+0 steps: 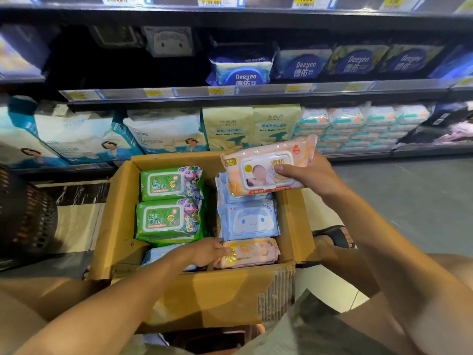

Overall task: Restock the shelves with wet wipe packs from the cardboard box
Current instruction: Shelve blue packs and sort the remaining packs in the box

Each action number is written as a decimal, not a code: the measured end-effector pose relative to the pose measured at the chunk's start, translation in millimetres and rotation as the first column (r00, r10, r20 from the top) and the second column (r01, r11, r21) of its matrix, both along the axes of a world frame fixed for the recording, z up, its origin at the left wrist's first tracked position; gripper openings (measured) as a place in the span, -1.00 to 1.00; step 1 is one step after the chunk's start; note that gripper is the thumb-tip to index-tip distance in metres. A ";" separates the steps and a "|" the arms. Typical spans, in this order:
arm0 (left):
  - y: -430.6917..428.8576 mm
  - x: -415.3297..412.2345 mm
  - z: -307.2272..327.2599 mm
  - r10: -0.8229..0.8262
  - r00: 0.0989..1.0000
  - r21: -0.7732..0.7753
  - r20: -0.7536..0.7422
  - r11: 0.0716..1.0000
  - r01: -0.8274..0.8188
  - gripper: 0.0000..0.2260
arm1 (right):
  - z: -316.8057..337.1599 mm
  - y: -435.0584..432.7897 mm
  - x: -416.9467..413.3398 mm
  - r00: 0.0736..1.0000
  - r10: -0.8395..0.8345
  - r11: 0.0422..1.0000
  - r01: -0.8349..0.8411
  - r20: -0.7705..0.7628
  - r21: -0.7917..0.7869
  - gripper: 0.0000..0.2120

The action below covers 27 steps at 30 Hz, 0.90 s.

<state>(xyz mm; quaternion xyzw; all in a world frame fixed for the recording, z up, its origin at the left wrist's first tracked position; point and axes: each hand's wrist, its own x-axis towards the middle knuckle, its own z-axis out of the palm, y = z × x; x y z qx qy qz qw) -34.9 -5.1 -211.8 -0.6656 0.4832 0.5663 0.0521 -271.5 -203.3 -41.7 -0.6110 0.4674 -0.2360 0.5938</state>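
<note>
The shelf (179, 94) is dark at the left, and things there are hard to see. The right hand (308, 176) holds a pink pack (266, 160) with a baby picture over the box (120, 216). The left hand (204, 252) grips a low pack (252, 252), also pink, inside the box. The floor (409, 201) is grey.

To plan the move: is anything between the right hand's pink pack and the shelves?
Nothing visible. The right hand holds the pink pack above the cardboard box, with open air to the shelves. The lower shelf is packed full; the middle shelf has a dark gap at left. The left hand grips another pack inside.
</note>
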 end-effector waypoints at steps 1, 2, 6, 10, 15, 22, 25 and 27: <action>-0.2 2.1 10.6 -0.004 1.000 0.009 -0.003 1.000 0.004 -0.38 | 0.0 0.3 -0.4 1.000 0.000 1.000 0.000 0.000 0.001 -0.67; 1.7 5.3 20.4 -0.012 1.000 0.010 0.007 1.000 0.012 -0.44 | 0.1 0.8 -1.0 1.000 0.001 1.000 -0.001 0.000 -0.001 -0.65; 4.7 32.7 38.5 0.056 0.998 0.002 -0.043 0.998 -0.056 -0.53 | 2.1 2.8 -2.9 1.000 0.007 1.000 -0.007 0.003 -0.013 -0.64; 7.1 56.2 61.5 0.190 0.970 0.057 -0.154 0.981 -0.183 -0.53 | 4.0 4.7 -3.2 1.000 -0.010 1.000 0.010 0.011 -0.003 -0.68; 3.4 78.9 88.3 0.332 0.869 0.128 -0.368 0.943 -0.306 -0.55 | 8.3 4.2 -8.5 0.998 -0.050 0.999 0.050 0.034 0.004 -0.74; -24.9 79.7 76.3 0.523 0.600 0.229 -0.606 0.837 -0.498 -0.44 | 6.1 -7.3 -24.0 0.979 -0.191 0.982 0.191 0.069 0.003 -0.71; -41.1 72.3 71.7 0.617 0.502 0.313 -0.606 0.765 -0.563 -0.41 | 4.3 -11.6 -28.2 0.969 -0.224 0.974 0.221 0.106 0.039 -0.66; -50.0 63.7 76.3 0.694 0.465 0.359 -0.550 0.699 -0.618 -0.56 | 2.3 -13.3 -29.0 0.965 -0.235 0.971 0.229 0.117 0.062 -0.63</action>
